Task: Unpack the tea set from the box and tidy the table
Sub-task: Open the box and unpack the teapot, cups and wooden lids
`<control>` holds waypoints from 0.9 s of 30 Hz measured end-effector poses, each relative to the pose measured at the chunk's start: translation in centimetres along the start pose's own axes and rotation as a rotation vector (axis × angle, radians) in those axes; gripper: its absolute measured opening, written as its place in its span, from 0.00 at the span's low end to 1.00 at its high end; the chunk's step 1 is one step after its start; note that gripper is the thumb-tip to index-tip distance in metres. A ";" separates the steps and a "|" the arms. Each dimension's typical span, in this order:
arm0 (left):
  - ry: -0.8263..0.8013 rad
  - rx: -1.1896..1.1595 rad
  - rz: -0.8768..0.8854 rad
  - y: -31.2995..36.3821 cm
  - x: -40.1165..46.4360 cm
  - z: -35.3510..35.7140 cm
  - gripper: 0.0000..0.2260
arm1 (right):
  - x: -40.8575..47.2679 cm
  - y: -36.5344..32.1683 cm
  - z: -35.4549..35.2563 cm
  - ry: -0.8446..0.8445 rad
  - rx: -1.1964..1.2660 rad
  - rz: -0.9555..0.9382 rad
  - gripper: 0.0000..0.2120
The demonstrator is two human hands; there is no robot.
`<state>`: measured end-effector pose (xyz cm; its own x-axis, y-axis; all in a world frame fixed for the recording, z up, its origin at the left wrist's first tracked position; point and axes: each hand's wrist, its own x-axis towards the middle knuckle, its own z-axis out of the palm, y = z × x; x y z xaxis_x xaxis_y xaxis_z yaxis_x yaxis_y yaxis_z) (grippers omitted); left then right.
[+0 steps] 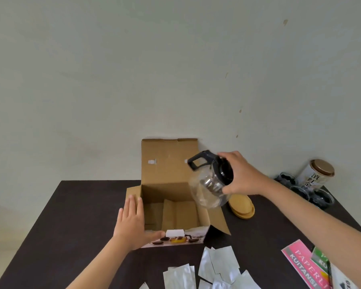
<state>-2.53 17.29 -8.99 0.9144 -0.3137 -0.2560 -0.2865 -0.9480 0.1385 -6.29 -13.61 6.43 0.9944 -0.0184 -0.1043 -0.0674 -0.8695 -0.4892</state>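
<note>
Held the glass teapot [209,184] tight by its black lid in the right hand [241,174], up over the open box [171,207], while pressing the flat, open left hand [131,222] on the box side, likely to keep it from sliding.

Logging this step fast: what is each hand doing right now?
Left hand: open, flat against the cardboard box.
Right hand: closed on the glass teapot, held above the box.
</note>
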 end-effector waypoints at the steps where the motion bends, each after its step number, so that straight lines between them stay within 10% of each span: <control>1: -0.013 0.017 -0.012 -0.6 0.0 -0.3 0.67 | 0.3 0.7 -0.4 0.013 -0.012 0.017 0.50; 27: -0.211 -0.139 -0.108 -8.1 1.5 -1.6 0.58 | 12.4 8.5 8.8 -0.221 -0.180 0.165 0.52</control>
<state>1.60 24.60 -9.00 0.8537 -0.2289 -0.4677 -0.1349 -0.9648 0.2259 4.78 -16.86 -6.65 0.9282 -0.0754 -0.3645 -0.1906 -0.9374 -0.2914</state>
